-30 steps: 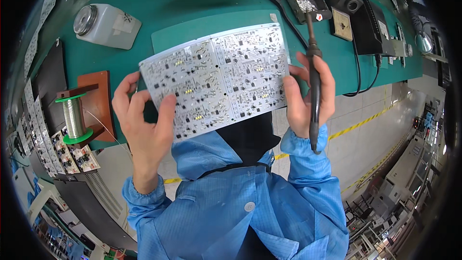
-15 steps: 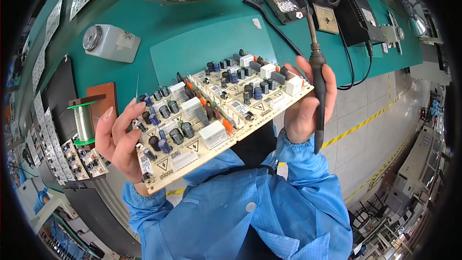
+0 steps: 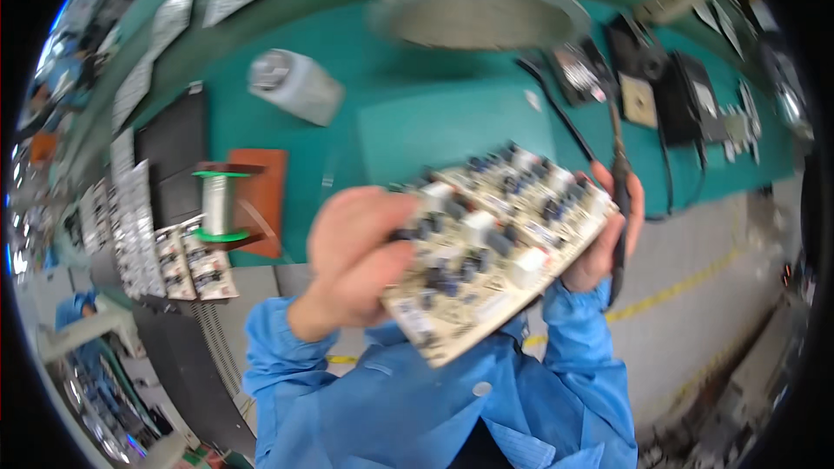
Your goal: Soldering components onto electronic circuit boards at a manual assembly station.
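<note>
Since it flipped, circuit board [image 3: 495, 243] component-side up, tilted further; left hand [image 3: 352, 252], right hand [image 3: 604, 243] both gripping

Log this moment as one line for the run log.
left hand: grips circuit board, component side up | right hand: holds board's far end plus soldering iron | bench: solder spool, white bottle | view blurred

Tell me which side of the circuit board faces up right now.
Component side up. The circuit board, held tilted between the left hand and right hand, shows capacitors and white blocks on its upper face; motion blur hides finer detail.
</note>
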`<state>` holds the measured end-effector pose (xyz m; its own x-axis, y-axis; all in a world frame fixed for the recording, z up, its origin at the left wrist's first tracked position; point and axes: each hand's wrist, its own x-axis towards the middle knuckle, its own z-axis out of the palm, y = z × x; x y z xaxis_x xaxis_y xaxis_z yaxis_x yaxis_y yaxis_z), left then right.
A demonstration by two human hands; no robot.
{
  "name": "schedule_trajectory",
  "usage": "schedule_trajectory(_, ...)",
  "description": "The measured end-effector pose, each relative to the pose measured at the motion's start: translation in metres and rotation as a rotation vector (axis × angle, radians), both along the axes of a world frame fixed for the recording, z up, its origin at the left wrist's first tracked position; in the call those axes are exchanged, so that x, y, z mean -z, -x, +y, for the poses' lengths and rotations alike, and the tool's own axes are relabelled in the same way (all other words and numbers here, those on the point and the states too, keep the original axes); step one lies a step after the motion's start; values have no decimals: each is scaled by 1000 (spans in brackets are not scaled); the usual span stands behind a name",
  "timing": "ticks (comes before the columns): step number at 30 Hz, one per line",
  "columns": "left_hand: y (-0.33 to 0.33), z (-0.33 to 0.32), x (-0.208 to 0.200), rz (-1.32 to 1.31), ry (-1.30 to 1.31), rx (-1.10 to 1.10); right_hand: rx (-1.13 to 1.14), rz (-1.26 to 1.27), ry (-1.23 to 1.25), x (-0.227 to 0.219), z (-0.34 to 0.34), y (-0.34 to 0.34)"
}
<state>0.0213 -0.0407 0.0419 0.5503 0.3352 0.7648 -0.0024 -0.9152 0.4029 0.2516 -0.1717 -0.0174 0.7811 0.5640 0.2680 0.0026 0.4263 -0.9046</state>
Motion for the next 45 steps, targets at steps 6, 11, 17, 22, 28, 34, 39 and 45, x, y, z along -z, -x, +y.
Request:
schedule_trajectory(6,-7,7,-10,-71,-83,-27,27,15,19,-10,8,3)
schedule_trajectory(11,51,2,-45,-79,10,64,-19,-106,-44,-19,-3,14)
schedule_trajectory(17,110,58,-111,-472,-84,-836,-29,-314,-94,-4,7,-2)
schedule_trajectory(22,125,203,-127,-79,169,-988,-11,-402,4,20,8,-2)
schedule_trajectory(28,50,338,-62,83,997,-765,-28,-450,98,33,5,-1)
schedule_trajectory(34,21,387,-11,495,266,-976,-37,-515,198,35,1,-3)
schedule_trajectory(39,113,440,-3,760,233,-1194,2,-569,258,33,-1,3)
schedule_trajectory(45,194,476,34,55,1101,-1350,4,-557,334,28,0,9)
